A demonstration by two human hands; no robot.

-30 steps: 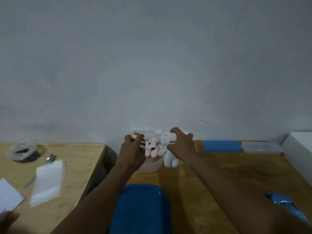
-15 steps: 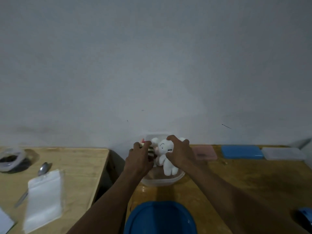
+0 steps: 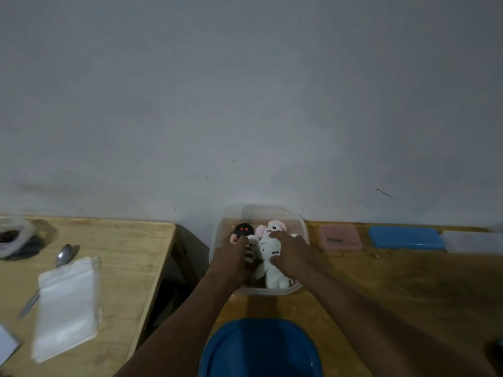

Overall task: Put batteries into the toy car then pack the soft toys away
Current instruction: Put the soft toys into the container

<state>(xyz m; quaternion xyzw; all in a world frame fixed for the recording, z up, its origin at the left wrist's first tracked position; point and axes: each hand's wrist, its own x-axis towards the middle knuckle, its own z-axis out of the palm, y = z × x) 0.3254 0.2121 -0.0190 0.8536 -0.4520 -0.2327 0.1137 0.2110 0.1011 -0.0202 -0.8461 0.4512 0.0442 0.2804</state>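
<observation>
Against the wall, at the back of the right-hand table (image 3: 408, 281), stood a clear plastic tub (image 3: 302, 227) with the soft toys inside it. Both hands reached into the tub from the near side. The right hand (image 3: 295, 254) gripped a white soft toy (image 3: 273, 276), forefinger curled over its head and thumb pressed under its face; the toy stood upright by the tub's near wall. The left hand (image 3: 230, 259) lay beside it, fingers close together and pointing away, over a striped soft toy (image 3: 249, 255); whether they gripped it could not be told. Beyond the fingertips sat a black-faced toy (image 3: 244, 230) and a pink toy (image 3: 275, 226), side by side. A blue lid (image 3: 261, 349) lay nearest the person. Right of the tub, along the wall, lay a pink case (image 3: 340, 238), a blue case (image 3: 405, 238) and a clear case (image 3: 473, 242). On the left-hand table (image 3: 130, 254) lay a spoon (image 3: 64, 254) and a white pouch (image 3: 68, 303).
</observation>
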